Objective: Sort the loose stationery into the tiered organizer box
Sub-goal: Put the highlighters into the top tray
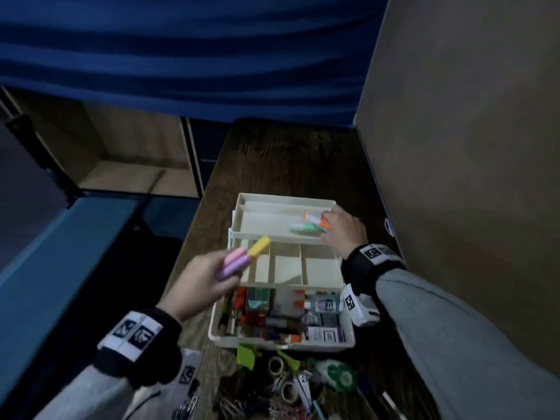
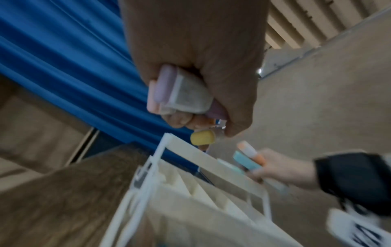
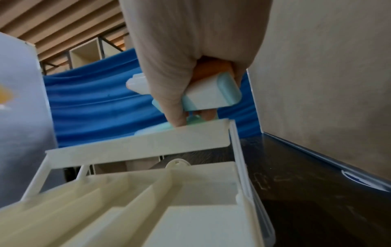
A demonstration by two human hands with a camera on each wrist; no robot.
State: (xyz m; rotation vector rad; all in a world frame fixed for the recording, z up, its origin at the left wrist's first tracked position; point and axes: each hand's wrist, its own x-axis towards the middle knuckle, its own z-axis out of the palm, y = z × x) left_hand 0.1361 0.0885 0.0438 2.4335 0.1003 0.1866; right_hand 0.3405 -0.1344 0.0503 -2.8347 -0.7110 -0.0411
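Observation:
A cream tiered organizer box (image 1: 315, 204) stands open on the dark wooden table, its trays fanned out in steps. My left hand (image 1: 200, 283) grips a bunch of highlighters, pink, purple and yellow (image 1: 259, 246), above the left end of the middle divided tray (image 1: 272, 281). In the left wrist view the same bunch (image 2: 186, 95) fills my fist. My right hand (image 1: 342, 234) holds orange and pale blue-green highlighters (image 1: 316, 221) at the right end of the upper tray (image 3: 137, 143). One green highlighter (image 1: 303, 228) is at my fingertips over that tray.
The bottom bin (image 1: 345, 341) holds glue, tape boxes and small packs. Loose paper clips (image 1: 230, 404), tape rolls (image 1: 275, 365), green clips (image 1: 247, 354) and a correction tape (image 1: 342, 377) lie in front of it. A beige partition (image 1: 469, 147) walls the right side; a blue curtain (image 1: 181, 56) hangs behind.

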